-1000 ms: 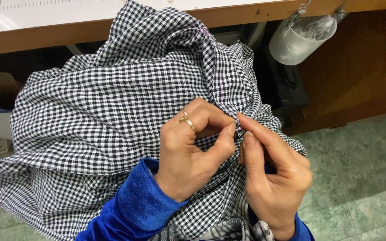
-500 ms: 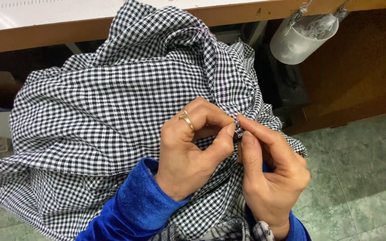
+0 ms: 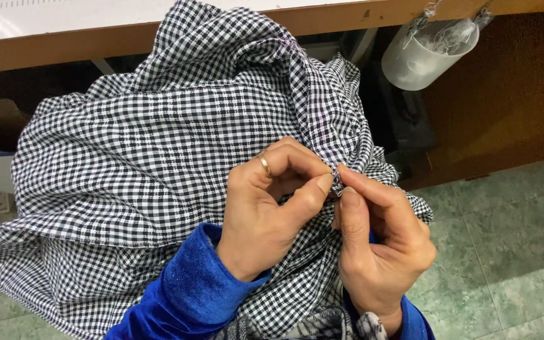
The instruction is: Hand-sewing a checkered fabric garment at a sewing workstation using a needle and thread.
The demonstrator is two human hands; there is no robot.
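Nearest you, over your lap, both hands meet on one small fold of the checked cloth (image 3: 158, 164). Your left hand (image 3: 272, 201), w/ a ring on one finger, is curled shut on that fold, thumb tip pressing it from the left. Your right hand (image 3: 379, 245) is pinched on the same fold from the other side, thumb and forefinger tight together. What's between the fingertips is too small to make out; could be a thread end or stitch, can't tell.

The cloth is black-and-white gingham, thin and soft by the look of it. It drapes and bunches in loose folds, so judge it light, limp, not slippery, not fragile, but it won't hold a shape. Best grip looks like a fingertip pinch right at the seam ridge running up from your hands, or along the stitched hem left of your left hand; grab the middle and it'll prob. just slump. It spreads from your lap up to the worktop (image 3: 96, 38) edge beyond your hands.

Beyond the cloth, up and to the right of it, a translucent plastic cup (image 3: 426, 56) hangs under the worktop edge. Inside: a tangle of pale thread scraps, approx. Green tiled floor (image 3: 511, 252) lies right of the cloth.
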